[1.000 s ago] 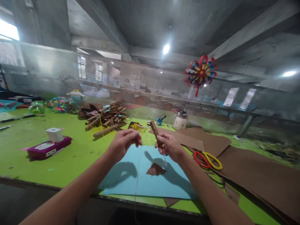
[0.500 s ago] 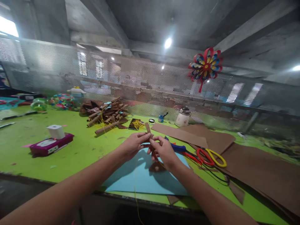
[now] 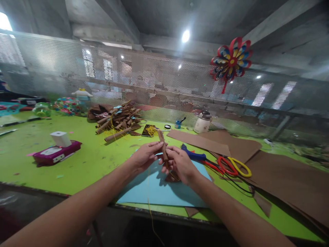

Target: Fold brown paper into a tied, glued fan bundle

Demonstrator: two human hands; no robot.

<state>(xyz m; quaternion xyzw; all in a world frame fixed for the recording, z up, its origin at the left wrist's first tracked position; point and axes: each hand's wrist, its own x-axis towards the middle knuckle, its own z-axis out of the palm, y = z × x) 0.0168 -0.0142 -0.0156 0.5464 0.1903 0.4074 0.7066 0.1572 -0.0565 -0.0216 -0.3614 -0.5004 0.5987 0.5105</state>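
Note:
Both my hands meet over a light blue sheet (image 3: 154, 188) on the green table. My right hand (image 3: 180, 164) is closed around a rolled brown paper stick (image 3: 162, 144) that stands upright. My left hand (image 3: 145, 156) pinches the same stick from the left, with a thin yellow thread (image 3: 149, 199) hanging down from it past the table edge. A small brown paper scrap lies under my right hand, mostly hidden.
Red and yellow scissors (image 3: 235, 166) and a blue-handled tool (image 3: 194, 156) lie right of my hands, beside brown paper sheets (image 3: 282, 185). A pile of brown rolled sticks (image 3: 117, 123), a magenta box (image 3: 55, 154), a white jar (image 3: 202, 124) and a mesh wall with a paper pinwheel (image 3: 231, 61) stand behind.
My hands have come together; the left hand, apart from the stick before, now pinches it. Both hands dropped lower over the blue sheet, and the view tilted slightly.

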